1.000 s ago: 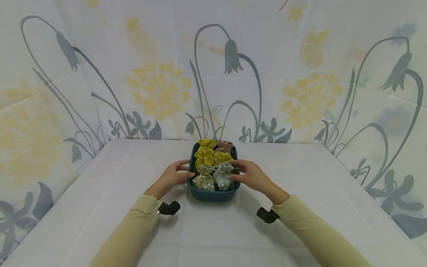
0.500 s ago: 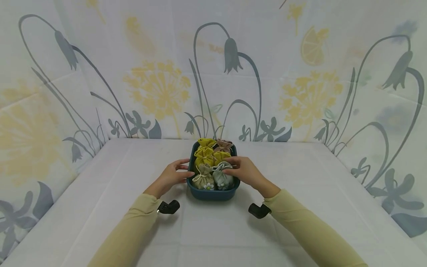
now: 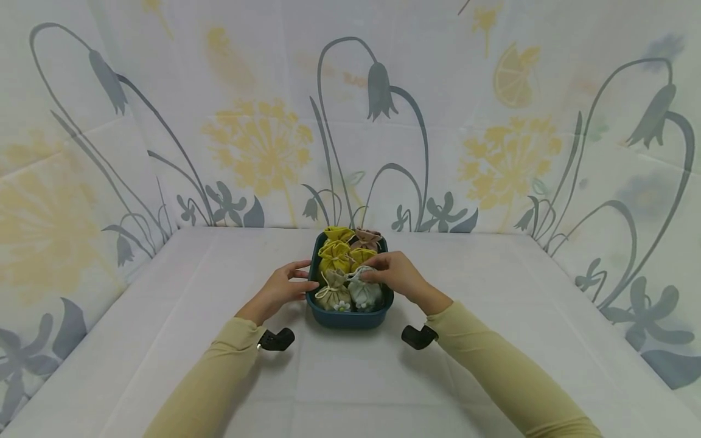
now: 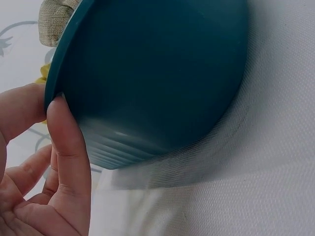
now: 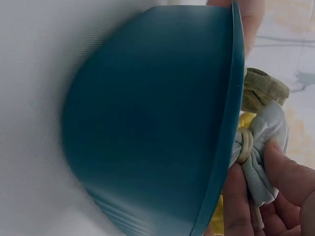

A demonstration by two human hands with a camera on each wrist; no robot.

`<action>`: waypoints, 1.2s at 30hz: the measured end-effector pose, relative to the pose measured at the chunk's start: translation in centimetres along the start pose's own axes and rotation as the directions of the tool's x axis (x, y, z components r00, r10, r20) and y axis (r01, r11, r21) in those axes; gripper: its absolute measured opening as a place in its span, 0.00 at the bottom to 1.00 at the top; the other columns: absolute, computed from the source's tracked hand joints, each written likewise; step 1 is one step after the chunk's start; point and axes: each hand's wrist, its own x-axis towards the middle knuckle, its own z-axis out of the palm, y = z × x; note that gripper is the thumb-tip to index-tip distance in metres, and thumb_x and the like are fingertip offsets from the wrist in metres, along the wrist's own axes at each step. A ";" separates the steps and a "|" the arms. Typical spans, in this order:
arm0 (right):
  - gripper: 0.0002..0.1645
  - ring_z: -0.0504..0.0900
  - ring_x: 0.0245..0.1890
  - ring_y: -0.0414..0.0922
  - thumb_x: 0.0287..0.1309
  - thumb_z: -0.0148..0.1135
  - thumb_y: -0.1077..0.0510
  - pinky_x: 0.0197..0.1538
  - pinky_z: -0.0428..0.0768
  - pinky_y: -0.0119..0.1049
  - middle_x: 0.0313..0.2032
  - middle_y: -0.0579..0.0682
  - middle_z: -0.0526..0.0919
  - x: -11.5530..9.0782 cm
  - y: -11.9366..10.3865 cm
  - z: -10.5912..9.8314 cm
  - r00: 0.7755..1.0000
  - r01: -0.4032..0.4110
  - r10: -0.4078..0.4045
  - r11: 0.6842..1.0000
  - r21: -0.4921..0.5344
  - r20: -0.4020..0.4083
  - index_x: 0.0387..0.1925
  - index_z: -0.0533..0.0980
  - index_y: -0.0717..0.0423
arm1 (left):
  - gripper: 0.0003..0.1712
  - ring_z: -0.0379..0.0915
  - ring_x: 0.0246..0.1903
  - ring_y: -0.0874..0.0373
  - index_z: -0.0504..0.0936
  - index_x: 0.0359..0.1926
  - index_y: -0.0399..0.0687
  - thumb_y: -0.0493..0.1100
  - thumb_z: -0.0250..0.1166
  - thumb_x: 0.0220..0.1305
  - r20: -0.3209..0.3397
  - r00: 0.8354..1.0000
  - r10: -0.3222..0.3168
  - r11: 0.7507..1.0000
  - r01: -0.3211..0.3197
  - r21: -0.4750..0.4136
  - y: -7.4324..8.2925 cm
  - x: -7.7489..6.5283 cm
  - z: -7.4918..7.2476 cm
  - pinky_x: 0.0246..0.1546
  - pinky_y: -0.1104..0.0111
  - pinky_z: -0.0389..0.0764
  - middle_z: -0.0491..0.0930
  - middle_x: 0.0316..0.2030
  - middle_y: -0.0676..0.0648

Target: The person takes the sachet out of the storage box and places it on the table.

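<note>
A dark teal plastic basin point(image 3: 350, 320) holds several small drawstring pouches. My left hand point(image 3: 280, 289) grips the basin's left rim; in the left wrist view its fingertips pinch the rim from both sides. With my right hand point(image 3: 403, 277) I pinch the gathered top of a pale blue-grey pouch point(image 3: 366, 296) at the basin's near right. Seen from the right wrist, thumb and fingers squeeze the frill of this pouch point(image 5: 271, 125) above its tied cord, just over the rim. Left of it sits a beige pouch point(image 3: 331, 297) with a white flower.
Behind these lie yellow pouches point(image 3: 334, 255) and a brown pouch point(image 3: 368, 238) in the basin. The basin stands on a white cloth-covered table point(image 3: 350, 377), toward its back edge. A flower-printed cloth point(image 3: 460, 121) hangs behind. Black wrist cameras point(image 3: 276, 339) stick out from both sleeves.
My right hand has moved left from the basin's right rim onto the pale blue-grey pouch and now pinches its top. The left hand stays at the left rim.
</note>
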 end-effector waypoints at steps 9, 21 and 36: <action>0.13 0.82 0.34 0.46 0.56 0.63 0.63 0.39 0.81 0.40 0.34 0.53 0.83 0.6 -0.1 -0.4 1.000 -0.015 0.014 0.995 0.094 0.012 0.43 0.79 0.66 | 0.37 0.74 0.44 0.52 0.64 0.67 0.51 0.41 0.68 0.57 -0.010 1.000 -0.006 1.000 0.006 -0.002 0.1 -0.1 0.2 0.42 0.64 0.79 0.67 0.55 0.39; 0.13 0.82 0.34 0.48 0.59 0.61 0.64 0.38 0.81 0.39 0.38 0.57 0.82 0.0 -1.4 -0.2 0.999 -0.005 0.012 0.990 0.140 -0.047 0.44 0.77 0.69 | 0.38 0.75 0.44 0.51 0.64 0.67 0.50 0.40 0.68 0.57 -0.028 1.000 -0.010 1.000 0.010 -0.001 0.0 -0.3 0.0 0.41 0.63 0.79 0.67 0.56 0.38; 0.11 0.81 0.36 0.47 0.60 0.60 0.63 0.39 0.81 0.40 0.36 0.56 0.82 -2.7 -2.2 -0.8 0.980 0.119 -0.100 0.987 0.104 -0.171 0.42 0.78 0.68 | 0.38 0.76 0.42 0.53 0.64 0.67 0.51 0.41 0.69 0.56 -0.018 1.000 0.003 1.000 -0.003 -0.006 -0.3 0.1 0.1 0.42 0.63 0.79 0.68 0.54 0.39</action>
